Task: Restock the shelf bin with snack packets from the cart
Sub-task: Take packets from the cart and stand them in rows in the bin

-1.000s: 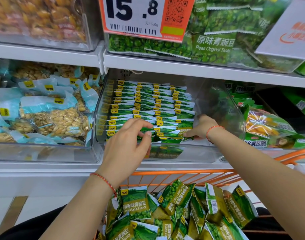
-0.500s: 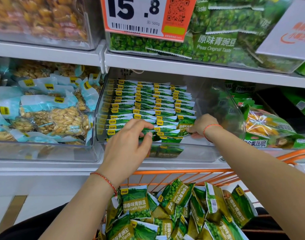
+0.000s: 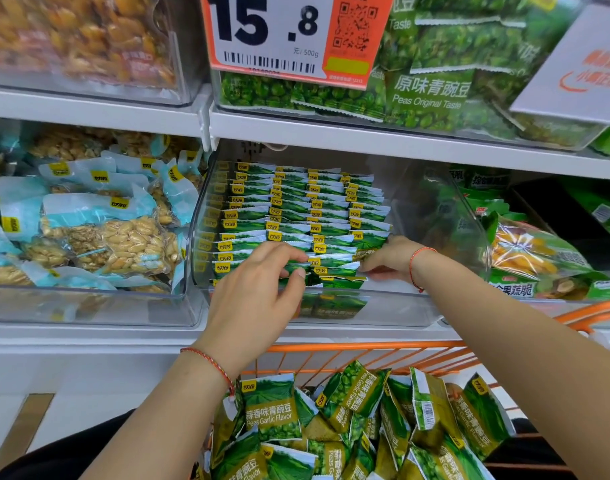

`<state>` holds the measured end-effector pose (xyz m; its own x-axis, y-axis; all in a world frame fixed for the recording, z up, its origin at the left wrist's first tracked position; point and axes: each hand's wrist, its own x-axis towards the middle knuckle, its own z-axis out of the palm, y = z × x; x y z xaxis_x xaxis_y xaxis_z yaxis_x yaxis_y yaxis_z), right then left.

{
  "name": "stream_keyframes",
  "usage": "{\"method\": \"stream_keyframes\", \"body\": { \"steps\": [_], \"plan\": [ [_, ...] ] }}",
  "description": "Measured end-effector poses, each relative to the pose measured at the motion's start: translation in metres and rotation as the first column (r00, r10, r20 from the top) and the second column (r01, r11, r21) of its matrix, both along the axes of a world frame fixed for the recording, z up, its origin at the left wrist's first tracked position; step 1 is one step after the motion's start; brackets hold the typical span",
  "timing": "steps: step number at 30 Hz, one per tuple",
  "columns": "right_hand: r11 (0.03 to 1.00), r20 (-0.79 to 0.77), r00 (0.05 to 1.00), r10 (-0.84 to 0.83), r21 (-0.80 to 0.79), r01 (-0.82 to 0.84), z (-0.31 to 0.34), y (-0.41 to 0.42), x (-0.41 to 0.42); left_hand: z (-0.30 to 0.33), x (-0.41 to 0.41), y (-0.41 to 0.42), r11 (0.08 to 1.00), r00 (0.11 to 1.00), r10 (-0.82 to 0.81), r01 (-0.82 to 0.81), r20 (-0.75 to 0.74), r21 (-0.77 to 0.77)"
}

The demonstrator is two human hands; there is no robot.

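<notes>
Clearly, the green snack packets [image 3: 296,216] are stood on edge in neat rows inside the clear shelf bin [image 3: 445,216], probably so that more of them fit and the labels are seen; the front row is being set by both hands. The left hand [image 3: 258,292] is curled and pinches a packet at the front edge; the right hand [image 3: 390,259] presses the row's end at 3 o'clock, its fingers bent onto the packets, so that the row is kept from falling. Open room is left at the bin's right side, toward 3 o'clock; the front wall is low. More packets lie loose in the orange cart [image 3: 366,348] at 6 o'clock.
</notes>
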<state>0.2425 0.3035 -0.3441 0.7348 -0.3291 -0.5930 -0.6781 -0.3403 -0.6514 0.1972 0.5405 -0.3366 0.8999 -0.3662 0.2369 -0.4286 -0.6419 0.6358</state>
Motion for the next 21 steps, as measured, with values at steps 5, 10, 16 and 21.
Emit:
{"method": "stream_keyframes", "body": {
  "steps": [5, 10, 16, 21],
  "plan": [
    [0.996, -0.014, 0.998, 0.064, -0.059, -0.065, -0.003, -0.009, 0.001, 0.001, 0.0, -0.001, 1.0, 1.0, -0.004, 0.004, 0.012, 0.013],
    [0.974, -0.048, 0.995, 0.089, -0.203, -0.097, 0.002, -0.01, -0.004, 0.001, 0.0, -0.001, 1.0, 1.0, -0.01, 0.009, 0.022, 0.03],
    [0.926, -0.045, 0.987, 0.153, -0.343, -0.159, 0.021, -0.012, -0.026, 0.002, -0.001, -0.001, 1.0, 1.0, -0.008, 0.008, 0.012, 0.009],
    [0.72, 0.102, 0.935, 0.339, -0.669, -0.188, 0.065, -0.004, -0.068, 0.017, -0.017, 0.005, 0.997, 0.999, -0.034, 0.034, 0.005, -0.066]
  ]
}}
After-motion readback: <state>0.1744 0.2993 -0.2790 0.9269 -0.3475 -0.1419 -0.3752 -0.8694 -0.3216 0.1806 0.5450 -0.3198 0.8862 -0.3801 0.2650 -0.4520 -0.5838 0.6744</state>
